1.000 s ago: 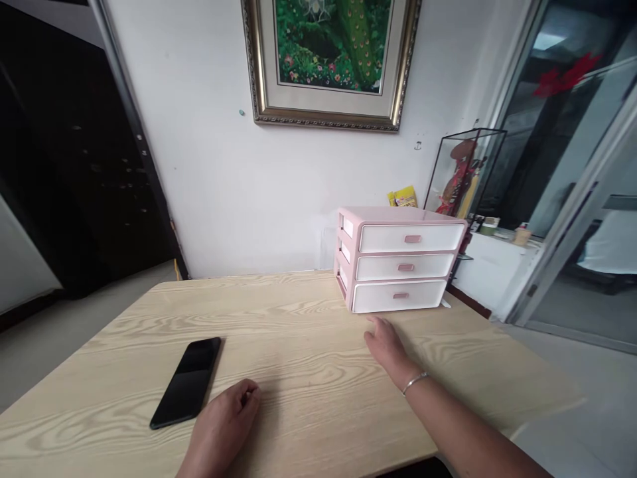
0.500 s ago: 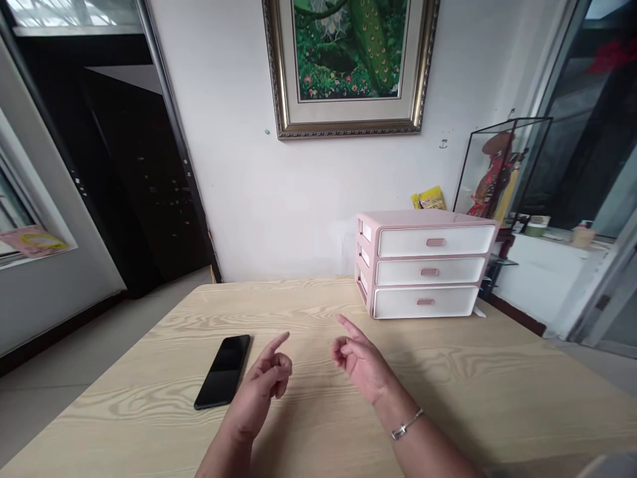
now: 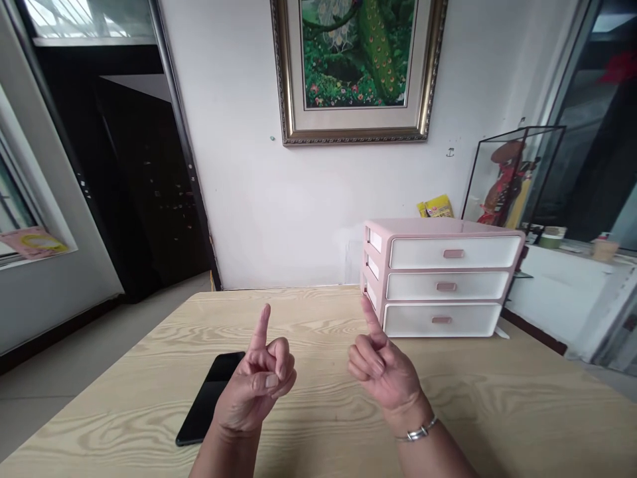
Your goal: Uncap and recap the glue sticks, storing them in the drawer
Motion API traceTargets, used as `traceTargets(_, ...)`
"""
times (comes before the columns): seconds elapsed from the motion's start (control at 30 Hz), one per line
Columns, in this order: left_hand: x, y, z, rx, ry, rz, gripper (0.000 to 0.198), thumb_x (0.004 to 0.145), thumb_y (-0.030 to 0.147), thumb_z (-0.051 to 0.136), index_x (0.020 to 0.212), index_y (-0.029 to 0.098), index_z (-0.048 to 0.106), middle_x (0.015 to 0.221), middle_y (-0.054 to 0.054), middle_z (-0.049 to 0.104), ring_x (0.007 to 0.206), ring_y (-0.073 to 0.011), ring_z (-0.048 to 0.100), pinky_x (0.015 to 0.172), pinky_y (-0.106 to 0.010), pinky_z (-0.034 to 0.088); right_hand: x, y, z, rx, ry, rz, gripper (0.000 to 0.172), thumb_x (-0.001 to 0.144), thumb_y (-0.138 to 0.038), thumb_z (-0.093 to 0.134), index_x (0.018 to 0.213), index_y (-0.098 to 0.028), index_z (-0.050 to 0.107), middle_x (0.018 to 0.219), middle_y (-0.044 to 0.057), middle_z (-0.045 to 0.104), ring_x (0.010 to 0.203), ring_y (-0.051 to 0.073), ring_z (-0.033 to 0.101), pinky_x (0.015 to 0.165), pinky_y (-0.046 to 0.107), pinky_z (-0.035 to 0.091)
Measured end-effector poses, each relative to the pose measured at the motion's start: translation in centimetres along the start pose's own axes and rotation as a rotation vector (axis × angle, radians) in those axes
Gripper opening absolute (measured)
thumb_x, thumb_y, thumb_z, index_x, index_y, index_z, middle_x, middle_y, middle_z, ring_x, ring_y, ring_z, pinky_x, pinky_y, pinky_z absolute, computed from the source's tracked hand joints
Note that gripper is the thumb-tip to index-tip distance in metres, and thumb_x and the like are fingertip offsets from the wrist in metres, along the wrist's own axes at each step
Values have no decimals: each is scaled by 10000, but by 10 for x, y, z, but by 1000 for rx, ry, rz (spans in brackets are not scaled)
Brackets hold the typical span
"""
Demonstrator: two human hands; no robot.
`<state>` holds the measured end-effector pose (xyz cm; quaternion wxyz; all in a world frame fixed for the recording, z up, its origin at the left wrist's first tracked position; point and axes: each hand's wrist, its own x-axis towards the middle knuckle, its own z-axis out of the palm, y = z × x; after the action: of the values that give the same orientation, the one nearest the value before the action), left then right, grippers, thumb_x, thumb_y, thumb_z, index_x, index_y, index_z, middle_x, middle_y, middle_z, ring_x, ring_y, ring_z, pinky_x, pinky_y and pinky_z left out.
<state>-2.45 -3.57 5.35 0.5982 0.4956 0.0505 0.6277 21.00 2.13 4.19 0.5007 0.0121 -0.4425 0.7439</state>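
My left hand (image 3: 259, 377) is raised over the table (image 3: 318, 425), index finger pointing up and the other fingers curled in under the thumb. It holds nothing and partly covers a black smartphone (image 3: 202, 405) lying on the wood. Mirroring it, my right hand (image 3: 383, 372) has its index finger up and the rest folded into the palm, also with nothing held. A silver bracelet (image 3: 418, 433) circles the right wrist. Behind the right fingertip stands a pink and white three-drawer box (image 3: 448, 285), all drawers closed.
Yellow packets (image 3: 436, 206) show behind the drawer box. A glass display case (image 3: 512, 176) with a figure stands beyond it. On the wall hangs a framed peacock picture (image 3: 355, 135). At left are a dark doorway (image 3: 144, 192) and a pink packet (image 3: 34, 242) on a sill.
Both hands have turned so that the index fingers point more upright, and they have moved slightly apart. The camera view has shifted a little, with the drawer box now appearing larger.
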Motion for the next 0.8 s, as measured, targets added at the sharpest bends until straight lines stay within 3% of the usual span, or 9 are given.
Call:
traceTargets(0.23, -14, -2, -1, 11, -99, -1, 940, 823, 232, 705, 1585, 465, 207, 701, 69, 347, 534, -72, 229, 499, -175, 278, -14, -9, 10, -12, -29, -22, 764, 805, -249, 703, 1504, -439, 461, 469, -110, 286, 455, 100, 166, 452, 220, 228)
traceTargets(0.4, -22, -6, -7, 55, -42, 21, 874, 881, 161, 657, 1580, 465, 228, 642, 85, 204, 530, -87, 206, 487, -168, 263, -17, -7, 17, 16, -101, 33, 669, 831, -208, 622, 1457, -428, 533, 453, -110, 247, 446, 100, 116, 435, 222, 212)
traceTargets(0.6, -26, -7, -4, 73, -10, 50, 890, 879, 150, 658, 1581, 472, 215, 626, 84, 176, 530, -97, 205, 460, -154, 257, -17, -5, 16, 60, -139, 6, 510, 925, -334, 615, 1428, -407, 575, 457, -122, 154, 425, 83, 57, 409, 215, 168)
traceTargets(0.8, -25, -8, -2, 18, -39, 75, 933, 874, 108, 633, 1595, 460, 156, 629, 86, 183, 537, -102, 206, 461, -140, 272, -18, -4, 15, 17, -152, 36, 505, 932, -336, 642, 1403, -497, 559, 472, -123, 153, 438, 85, 57, 418, 192, 180)
